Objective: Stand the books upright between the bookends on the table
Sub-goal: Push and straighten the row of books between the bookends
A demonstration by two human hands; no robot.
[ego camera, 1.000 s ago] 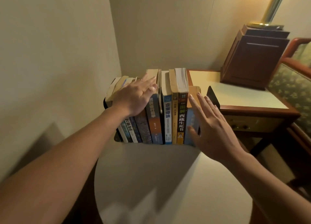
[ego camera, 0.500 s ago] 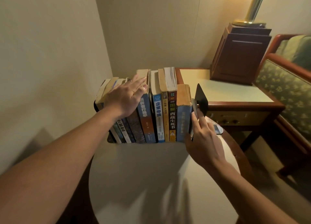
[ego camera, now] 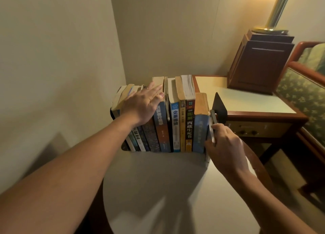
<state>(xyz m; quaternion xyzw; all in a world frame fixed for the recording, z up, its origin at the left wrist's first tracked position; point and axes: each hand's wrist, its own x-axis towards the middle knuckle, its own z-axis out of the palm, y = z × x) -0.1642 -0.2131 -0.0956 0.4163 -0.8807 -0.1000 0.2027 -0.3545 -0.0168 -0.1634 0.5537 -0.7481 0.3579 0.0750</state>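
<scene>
- The row of books [ego camera: 168, 121] stands spines-out at the middle of the frame, on the far edge of the round white bench [ego camera: 158, 189]; the books at the left end lean rightward, the rest look upright
- The left hand [ego camera: 143, 104] lies open and flat, palm down, across the tops of the leaning books, apparently to brace the row so nothing topples while the right end is worked
- The right hand [ego camera: 224, 142] is closed around a thin grey book [ego camera: 212, 126] held upright against the blue book [ego camera: 200, 130] at the row's right end, probably slipping it into the gap
- The black bookend [ego camera: 219, 109] stands just right of that gap, its plate upright, so the last book has room
- The other bookend [ego camera: 112, 113] shows only as a dark edge behind the leftmost books
- Several spine titles are blurred; the grey book's cover is hidden by fingers
- Upper right, a brass lamp post [ego camera: 277, 8] on a dark wooden box [ego camera: 260, 63] is cut off by the frame
</scene>
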